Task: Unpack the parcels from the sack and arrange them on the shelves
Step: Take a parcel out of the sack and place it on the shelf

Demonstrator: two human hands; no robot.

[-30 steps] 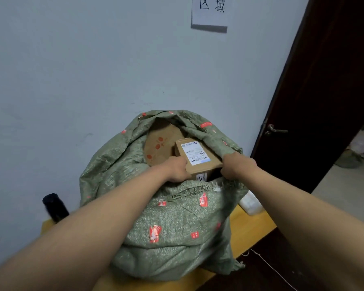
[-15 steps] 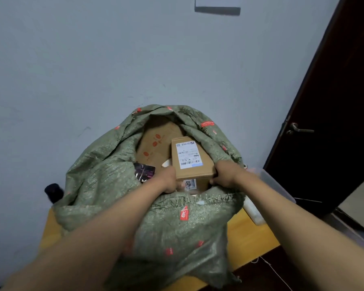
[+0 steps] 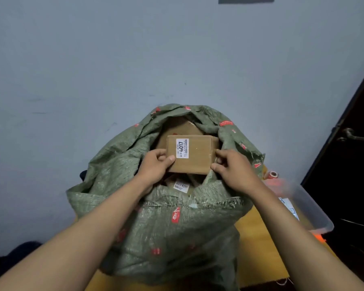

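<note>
Box: one small brown cardboard box (image 3: 192,154), held over the mouth of the sack, its broad face toward the camera, a white label reading 4017 on that face.
Left hand: left hand (image 3: 156,166) grasps the box's left edge, thumb on the front face beside the label, fingers curled behind.
Right hand: right hand (image 3: 233,168) grasps the box's right edge, thumb at the lower right corner, fingers wrapped over the side.
Sack: one green woven sack (image 3: 166,225) with small red marks, mouth open and rim folded back, standing on the counter against the wall.
Other parcels: two more show inside, a larger brown box (image 3: 181,127) behind the held one and a parcel with a white label (image 3: 180,185) below it.
Counter: yellow counter (image 3: 259,244) under the sack.
Bin: one clear plastic bin (image 3: 309,208) to the right of the sack, contents blurred.
Door: one dark door (image 3: 357,164) with a lever handle at the right edge.
</note>
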